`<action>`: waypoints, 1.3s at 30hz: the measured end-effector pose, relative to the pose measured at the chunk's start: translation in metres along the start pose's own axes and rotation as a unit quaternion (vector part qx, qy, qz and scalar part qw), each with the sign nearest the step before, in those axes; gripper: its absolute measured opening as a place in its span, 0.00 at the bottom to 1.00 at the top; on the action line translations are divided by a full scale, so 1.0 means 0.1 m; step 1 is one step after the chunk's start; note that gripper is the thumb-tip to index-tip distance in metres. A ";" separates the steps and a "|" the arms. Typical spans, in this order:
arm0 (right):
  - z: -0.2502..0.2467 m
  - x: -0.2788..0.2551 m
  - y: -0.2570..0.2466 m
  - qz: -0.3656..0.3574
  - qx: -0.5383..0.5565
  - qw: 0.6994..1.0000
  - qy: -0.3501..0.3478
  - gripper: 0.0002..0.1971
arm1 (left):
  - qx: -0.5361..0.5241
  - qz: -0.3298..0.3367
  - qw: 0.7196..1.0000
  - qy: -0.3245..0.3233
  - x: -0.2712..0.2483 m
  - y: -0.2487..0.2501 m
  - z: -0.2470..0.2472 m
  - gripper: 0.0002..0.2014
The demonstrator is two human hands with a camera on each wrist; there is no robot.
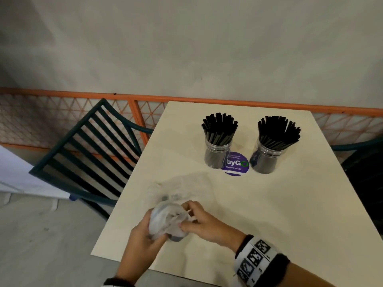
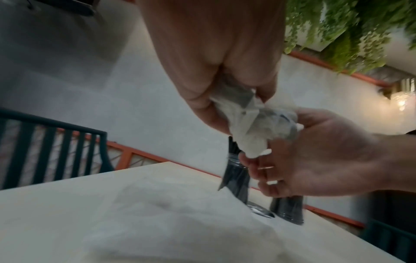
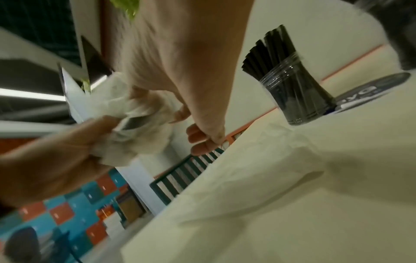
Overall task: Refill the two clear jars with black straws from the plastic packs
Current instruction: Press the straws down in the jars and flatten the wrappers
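Two clear jars stand upright at the far side of the cream table [image 1: 290, 204], each packed with black straws: the left jar [image 1: 218, 151] and the right jar [image 1: 268, 156]. Near the table's front left corner both hands hold a crumpled clear plastic pack [image 1: 165, 221] between them. My left hand [image 1: 143, 235] grips the wad from the left, and my right hand [image 1: 199, 220] pinches its right side. In the left wrist view the crumpled plastic pack [image 2: 252, 131] sits between both hands. A second plastic pack [image 1: 180, 187] lies flat and empty on the table just beyond the hands.
A purple round sticker [image 1: 237, 163] lies on the table between the jars. A dark green slatted chair [image 1: 87, 154] stands left of the table, another dark chair [image 1: 364, 175] at the right edge. An orange lattice railing [image 1: 62, 112] runs behind.
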State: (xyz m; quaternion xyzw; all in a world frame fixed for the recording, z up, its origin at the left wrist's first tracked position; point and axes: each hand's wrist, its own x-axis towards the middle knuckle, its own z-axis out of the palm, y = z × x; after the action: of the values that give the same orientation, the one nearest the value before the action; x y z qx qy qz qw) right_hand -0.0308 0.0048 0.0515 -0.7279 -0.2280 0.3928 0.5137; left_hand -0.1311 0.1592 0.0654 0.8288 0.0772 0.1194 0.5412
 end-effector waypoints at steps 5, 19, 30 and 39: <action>0.01 0.54 0.16 -0.014 -0.409 0.912 0.041 0.57 | 0.015 -0.031 0.999 0.033 -0.24 -0.40 -0.46 0.28; 0.22 0.50 0.67 0.135 -0.430 0.877 0.166 0.25 | -0.018 -0.064 0.969 -0.240 0.26 -0.61 -0.71 0.12; 0.38 -0.75 0.38 -0.007 0.097 0.895 0.435 0.08 | -0.038 0.082 0.836 -0.542 0.37 -0.08 0.52 0.25; 0.51 -2.14 0.68 -0.019 0.350 0.793 0.498 0.29 | -0.112 0.059 0.860 -0.494 -0.10 0.36 1.53 0.15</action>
State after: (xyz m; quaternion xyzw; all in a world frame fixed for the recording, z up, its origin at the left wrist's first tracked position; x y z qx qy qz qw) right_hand -0.2028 -0.1483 0.0520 -0.5886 0.1990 0.0189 0.7834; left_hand -0.0982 0.0078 0.0383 0.7155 -0.2638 -0.2661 0.5896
